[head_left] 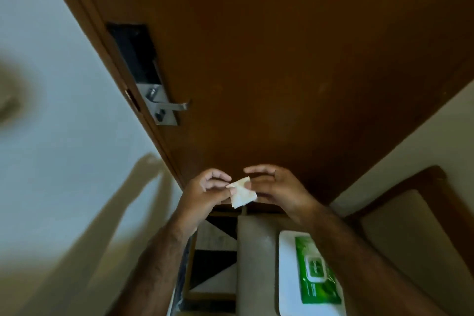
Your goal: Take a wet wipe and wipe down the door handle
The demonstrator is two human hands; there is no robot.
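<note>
In the head view, both hands meet in the lower middle of the frame, in front of the bottom of a brown door point(282, 59). The left hand point(202, 191) pinches a small folded white wipe point(243, 192) between thumb and fingers, its other fingers curled in. The right hand point(277, 187) touches the wipe's right edge with its fingertips; its fingers are loosely curved and a little spread, the thumb arched above, and whether it truly grips the wipe cannot be told. The wipe hangs between the two hands, one corner pointing down.

The handle point(177, 106), a silver lever on a metal plate, sits on the door's left edge in the middle left of the frame, well apart from the hands and above them. A dark lock panel point(133, 51) runs up the door above that plate. To the left of the door is a pale wall point(51, 84) with the arms' shadows on it.

At the lower right, under the right forearm, a green pack point(316, 274) of wipes lies flat on a white tray point(287, 277), its lid flap closed. The tray rests on a beige cushioned seat point(256, 251). A second beige seat with a dark wooden frame, a chair point(410, 226), stands at the far right.
</note>
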